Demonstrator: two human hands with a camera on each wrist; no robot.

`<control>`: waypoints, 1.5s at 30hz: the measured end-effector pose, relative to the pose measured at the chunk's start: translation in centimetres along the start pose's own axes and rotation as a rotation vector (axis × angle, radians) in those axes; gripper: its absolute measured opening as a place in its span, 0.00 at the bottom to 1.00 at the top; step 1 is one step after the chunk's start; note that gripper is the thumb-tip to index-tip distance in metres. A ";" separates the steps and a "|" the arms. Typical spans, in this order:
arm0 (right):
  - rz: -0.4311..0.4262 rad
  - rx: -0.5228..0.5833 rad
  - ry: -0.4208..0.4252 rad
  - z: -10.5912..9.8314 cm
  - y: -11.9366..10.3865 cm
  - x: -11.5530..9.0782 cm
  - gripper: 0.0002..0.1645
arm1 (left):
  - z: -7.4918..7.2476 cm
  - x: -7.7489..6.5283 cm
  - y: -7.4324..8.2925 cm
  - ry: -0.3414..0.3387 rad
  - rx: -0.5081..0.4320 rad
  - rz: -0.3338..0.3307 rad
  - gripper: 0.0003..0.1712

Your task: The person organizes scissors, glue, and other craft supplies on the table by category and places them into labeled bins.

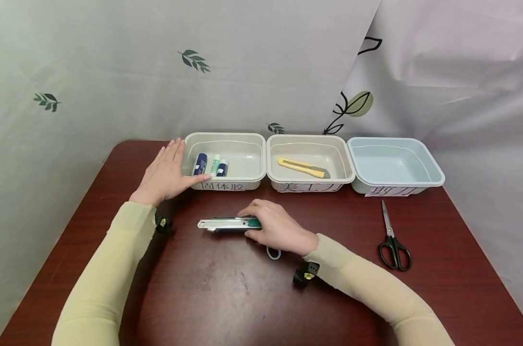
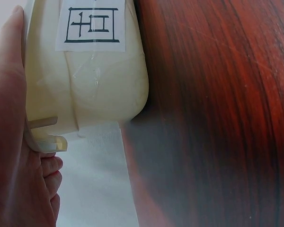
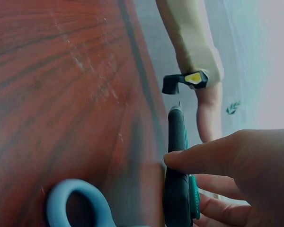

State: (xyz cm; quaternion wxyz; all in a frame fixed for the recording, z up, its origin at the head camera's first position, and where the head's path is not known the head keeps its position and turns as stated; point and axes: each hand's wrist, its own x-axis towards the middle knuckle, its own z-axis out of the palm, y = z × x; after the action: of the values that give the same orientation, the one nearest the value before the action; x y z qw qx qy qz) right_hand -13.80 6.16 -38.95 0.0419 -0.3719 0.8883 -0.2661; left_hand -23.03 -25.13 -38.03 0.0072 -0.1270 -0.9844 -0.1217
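My left hand (image 1: 166,170) lies along the left end of a cream plastic bin (image 1: 244,180). Its fingers are extended and its thumb rests on the front rim. Several glue sticks (image 1: 200,163) are inside that bin. Over the table's middle, my right hand (image 1: 276,228) grips a utility knife (image 1: 226,223) with a silver blade channel and a dark green-and-black body. In the right wrist view the thumb presses the knife (image 3: 176,189) against the fingers. Below that hand shows a pale blue-grey ring handle (image 3: 78,184); the rest of its tool is hidden.
A beige middle bin (image 1: 310,180) holds a yellow utility knife (image 1: 302,167). To its right stands a light blue bin (image 1: 395,183). Black-handled scissors (image 1: 388,235) lie on the dark red table (image 1: 226,298) at right. A patterned curtain (image 1: 244,72) hangs behind the bins.
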 end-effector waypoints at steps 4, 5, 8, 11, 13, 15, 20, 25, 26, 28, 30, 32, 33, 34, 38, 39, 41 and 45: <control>-0.002 -0.011 0.034 -0.8 0.4 -0.5 0.22 | 0.0 0.0 0.0 0.003 -0.002 0.000 0.74; -0.002 -0.013 0.041 -1.0 0.6 -0.6 0.22 | 0.0 0.0 0.0 0.004 -0.003 -0.001 0.74; 0.001 -0.015 0.060 -1.5 0.9 -0.9 0.22 | 0.0 0.0 0.0 0.008 -0.002 0.002 0.74; 0.001 -0.015 0.072 -1.9 1.2 -1.2 0.23 | 0.0 0.0 0.0 0.011 0.005 0.005 0.74; 0.001 -0.018 0.079 -2.3 1.3 -1.3 0.23 | 0.1 0.0 -0.1 0.011 0.006 0.007 0.73; 0.000 -0.018 0.092 -2.6 1.4 -1.4 0.23 | 0.1 0.1 0.0 0.010 0.006 0.008 0.74; -0.008 -0.021 0.121 -3.5 1.7 -1.6 0.22 | 0.0 0.1 0.0 0.006 0.006 0.007 0.74; 0.000 -0.021 0.158 -4.5 1.9 -1.7 0.23 | -0.1 0.2 0.1 0.007 0.009 0.010 0.74; 0.005 -0.018 0.167 -4.7 2.0 -1.8 0.23 | -0.1 0.2 0.1 0.007 0.009 0.011 0.74; 0.019 -0.012 0.187 -5.2 2.2 -1.9 0.24 | -0.1 0.2 0.1 0.008 0.009 0.012 0.73; 0.025 0.004 0.204 -5.8 2.4 -1.9 0.24 | -0.2 0.2 0.1 0.007 0.011 0.012 0.73; 0.032 0.016 0.223 -6.3 2.6 -2.0 0.25 | -0.2 0.2 0.1 0.005 0.012 0.011 0.73; 0.035 0.023 0.233 -6.6 2.7 -2.1 0.25 | -0.2 0.2 0.1 0.004 0.013 0.011 0.73; 0.035 0.031 0.242 -6.8 2.8 -2.1 0.25 | -0.2 0.2 0.1 0.003 0.014 0.010 0.73; 0.047 0.051 0.278 -7.9 3.2 -2.3 0.25 | -0.2 0.3 0.1 0.003 0.014 0.009 0.74; 0.051 0.051 0.285 -8.1 3.3 -2.3 0.24 | -0.2 0.3 0.1 0.003 0.013 0.009 0.74; 0.058 0.049 0.300 -8.6 3.5 -2.4 0.25 | -0.1 0.3 0.0 0.003 0.012 0.008 0.74; 0.077 0.051 0.323 -9.4 3.9 -2.5 0.25 | -0.1 0.3 0.0 0.003 0.010 0.006 0.74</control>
State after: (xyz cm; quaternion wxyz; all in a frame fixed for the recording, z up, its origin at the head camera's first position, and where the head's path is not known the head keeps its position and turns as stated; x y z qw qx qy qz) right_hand -17.07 14.26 -33.20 -0.0819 -0.2890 0.8900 -0.3431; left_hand -23.29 -25.07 -37.93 0.0099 -0.1299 -0.9846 -0.1169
